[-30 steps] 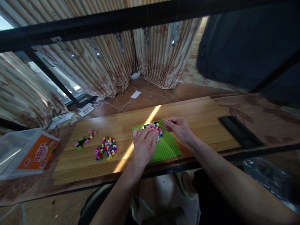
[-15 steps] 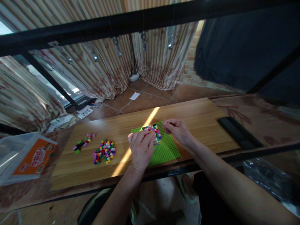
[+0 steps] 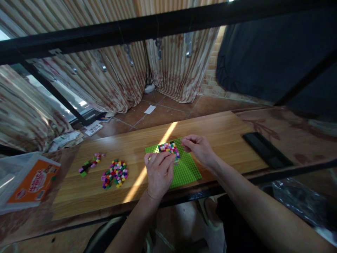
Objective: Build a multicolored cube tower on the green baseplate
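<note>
A green studded baseplate (image 3: 186, 171) lies on the wooden board, with a patch of small multicoloured building bricks (image 3: 170, 147) pressed together on its far part. My left hand (image 3: 160, 173) is over the left side of the plate, fingers bent and closed at the near edge of the brick patch. Its fingertips hide whatever they hold. Beside the plate's far right corner, my right hand (image 3: 198, 149) is raised with thumb and forefinger pinched together. Anything in that pinch is too small to make out.
Left on the wooden board (image 3: 223, 128) lie a loose pile of bricks (image 3: 116, 174) and a smaller string of bricks (image 3: 91, 164). A clear plastic tub with an orange label (image 3: 34, 181) stands at far left. A black flat object (image 3: 267, 149) lies at right. A dark bar crosses above.
My left hand has drawn slightly towards me, uncovering more of the brick patch. My right hand stays pinched in nearly the same place. The whole view has shifted a little.
</note>
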A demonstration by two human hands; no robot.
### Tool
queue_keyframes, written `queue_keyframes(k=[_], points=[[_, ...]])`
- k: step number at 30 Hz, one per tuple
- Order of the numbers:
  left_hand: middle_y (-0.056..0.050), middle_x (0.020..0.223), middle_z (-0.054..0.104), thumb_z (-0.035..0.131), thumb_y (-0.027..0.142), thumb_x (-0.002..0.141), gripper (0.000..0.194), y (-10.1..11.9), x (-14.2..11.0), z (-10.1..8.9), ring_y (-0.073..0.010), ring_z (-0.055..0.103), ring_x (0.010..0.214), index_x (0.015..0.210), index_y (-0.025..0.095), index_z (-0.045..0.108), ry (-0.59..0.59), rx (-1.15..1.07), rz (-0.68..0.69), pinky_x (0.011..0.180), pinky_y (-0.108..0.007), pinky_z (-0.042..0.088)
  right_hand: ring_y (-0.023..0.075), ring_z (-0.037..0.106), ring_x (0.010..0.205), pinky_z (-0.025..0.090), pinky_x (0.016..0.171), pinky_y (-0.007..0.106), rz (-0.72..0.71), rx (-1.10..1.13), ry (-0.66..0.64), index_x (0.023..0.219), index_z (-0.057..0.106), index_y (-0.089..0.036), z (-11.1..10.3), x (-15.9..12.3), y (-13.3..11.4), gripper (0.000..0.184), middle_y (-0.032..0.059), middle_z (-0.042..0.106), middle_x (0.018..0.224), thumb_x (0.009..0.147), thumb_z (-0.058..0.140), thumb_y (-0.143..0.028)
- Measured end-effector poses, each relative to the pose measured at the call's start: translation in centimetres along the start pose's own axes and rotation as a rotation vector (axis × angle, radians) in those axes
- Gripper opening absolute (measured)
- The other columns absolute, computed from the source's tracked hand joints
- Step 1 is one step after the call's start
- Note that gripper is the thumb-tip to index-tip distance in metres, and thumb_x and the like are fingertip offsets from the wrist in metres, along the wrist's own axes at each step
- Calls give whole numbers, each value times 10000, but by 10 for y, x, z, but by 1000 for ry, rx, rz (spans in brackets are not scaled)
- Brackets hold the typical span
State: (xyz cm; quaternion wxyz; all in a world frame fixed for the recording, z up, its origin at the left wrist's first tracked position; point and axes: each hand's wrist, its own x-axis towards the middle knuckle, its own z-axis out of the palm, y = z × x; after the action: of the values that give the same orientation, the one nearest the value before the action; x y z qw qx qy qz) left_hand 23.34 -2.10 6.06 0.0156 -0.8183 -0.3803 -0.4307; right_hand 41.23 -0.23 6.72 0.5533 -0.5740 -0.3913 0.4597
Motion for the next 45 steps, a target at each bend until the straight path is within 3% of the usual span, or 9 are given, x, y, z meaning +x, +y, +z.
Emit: queue_keyframes(k=[9, 18, 28, 39, 45], points=[[-15, 970, 682, 661, 211, 823, 127, 1, 1, 5, -189, 590, 917, 871, 298, 740, -5, -21, -160, 856, -395, 379, 105, 563, 576, 464, 555, 245, -16, -8, -32, 690, 668, -181, -2, -1, 2, 237, -4, 639, 638, 675, 727, -409], [-29, 1009, 658, 675, 239, 801, 76, 2, 5, 4, -209, 591, 994, 859, 263, 718, -48, -109, -305, 902, -414, 410, 134, 608, 694, 481, 658, 279, -40, -72, -261, 860, 686, -189, 4, -10, 5, 244, 23, 704, 805, 661, 750, -316], [-31, 1014, 661, 695, 235, 788, 86, -3, 4, 7, -204, 596, 998, 872, 228, 680, -44, -151, -329, 928, -408, 409, 140, 595, 663, 478, 618, 277, -84, -207, -171, 940, 686, -202, 8, -6, 21, 293, 26, 693, 814, 682, 750, -325], [-31, 1022, 659, 691, 244, 796, 93, -3, 4, 10, -196, 601, 1008, 887, 228, 678, -39, -196, -362, 926, -398, 430, 166, 639, 713, 520, 657, 308, -134, -334, -142, 946, 707, -204, 9, -5, 13, 276, 47, 721, 878, 684, 733, -286], [-33, 1014, 664, 686, 224, 794, 91, -1, 5, 9, -201, 607, 1007, 884, 227, 675, -44, -189, -347, 926, -404, 435, 166, 648, 683, 528, 583, 288, -126, -313, -143, 933, 726, -205, 10, -7, 11, 258, 44, 729, 859, 681, 721, -258]])
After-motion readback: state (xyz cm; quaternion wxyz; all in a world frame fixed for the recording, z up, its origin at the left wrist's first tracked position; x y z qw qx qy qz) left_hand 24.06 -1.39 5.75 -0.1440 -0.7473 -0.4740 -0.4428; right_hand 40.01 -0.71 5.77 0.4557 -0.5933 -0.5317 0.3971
